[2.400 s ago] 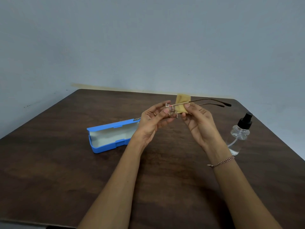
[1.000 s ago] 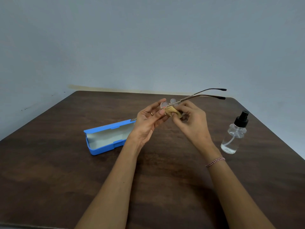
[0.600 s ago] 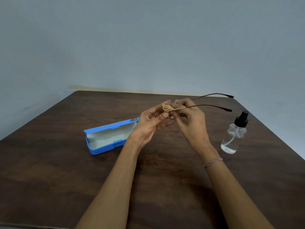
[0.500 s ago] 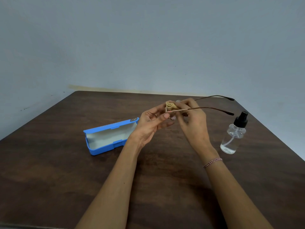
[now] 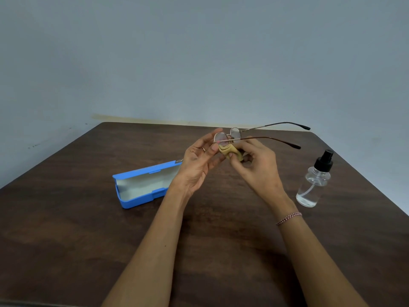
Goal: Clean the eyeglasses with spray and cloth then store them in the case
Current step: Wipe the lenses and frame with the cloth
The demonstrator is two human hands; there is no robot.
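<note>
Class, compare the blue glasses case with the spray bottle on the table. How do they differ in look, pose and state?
The blue case is opaque, with a pale lining; the spray bottle is clear, with a black top. The case lies flat and long; the bottle stands upright. The case is open; the bottle has its spray head on. Both rest on the brown table.

Bare desk [image 5: 66,240] is stretching across the lower frame; the open blue eyeglass case [image 5: 137,200] is blocking centre left, and the spray bottle [image 5: 313,185] is standing at right.
</note>
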